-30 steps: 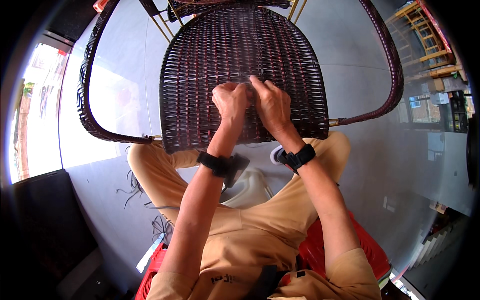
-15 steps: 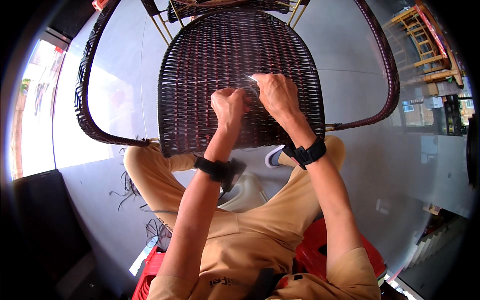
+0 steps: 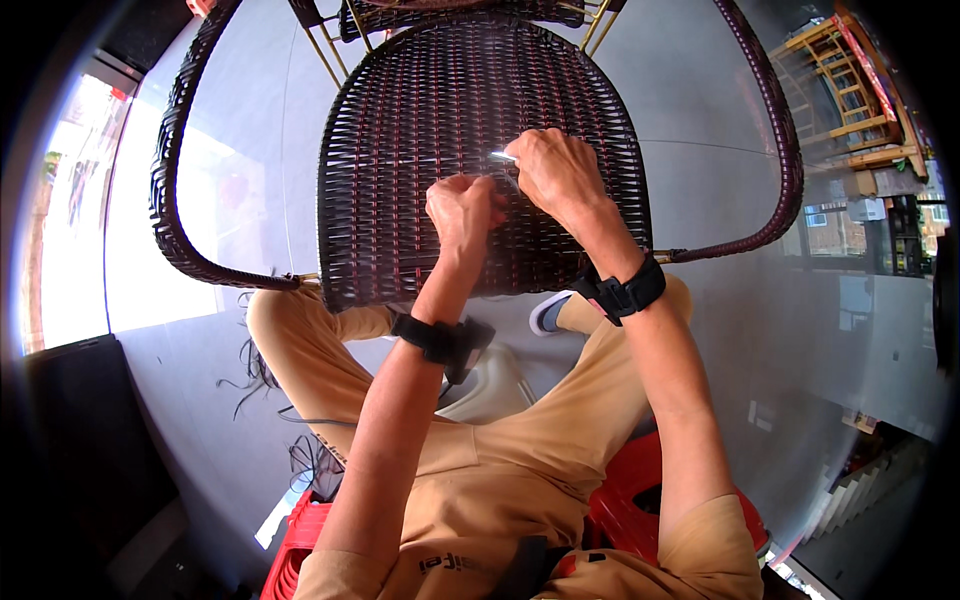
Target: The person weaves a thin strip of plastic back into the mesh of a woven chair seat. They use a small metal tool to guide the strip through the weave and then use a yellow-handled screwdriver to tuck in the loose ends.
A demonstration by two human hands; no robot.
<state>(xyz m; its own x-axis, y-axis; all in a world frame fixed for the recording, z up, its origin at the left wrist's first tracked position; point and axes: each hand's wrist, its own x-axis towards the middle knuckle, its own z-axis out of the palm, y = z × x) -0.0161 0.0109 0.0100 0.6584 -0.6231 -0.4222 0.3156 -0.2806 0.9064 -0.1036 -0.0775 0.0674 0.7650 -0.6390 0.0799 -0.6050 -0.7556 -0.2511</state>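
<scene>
The woven seat (image 3: pixel 400 130) of a dark brown and reddish wicker chair lies in front of me, with both my hands over its middle. My right hand (image 3: pixel 557 178) is closed round a thin, shiny metal tool (image 3: pixel 502 155), whose tip points left; the rest of it is hidden in my fingers. Nearer to me and to the left, my left hand (image 3: pixel 460 210) is closed with its fingertips pressed together. What it pinches is hidden. Faint, pale lines like a thin strand show between the hands, too fine to make out.
Curved wicker armrests (image 3: pixel 168 170) flank the seat, and gold metal legs (image 3: pixel 597 28) show beyond it. Loose dark strands (image 3: pixel 312 458) lie on the floor at my left. A red plastic stool (image 3: pixel 625 490) is under me. Wooden furniture (image 3: pixel 850 90) stands far right.
My right hand has lifted slightly up and away from my left hand, its wrist turning a little. The left hand has barely shifted, to the right.
</scene>
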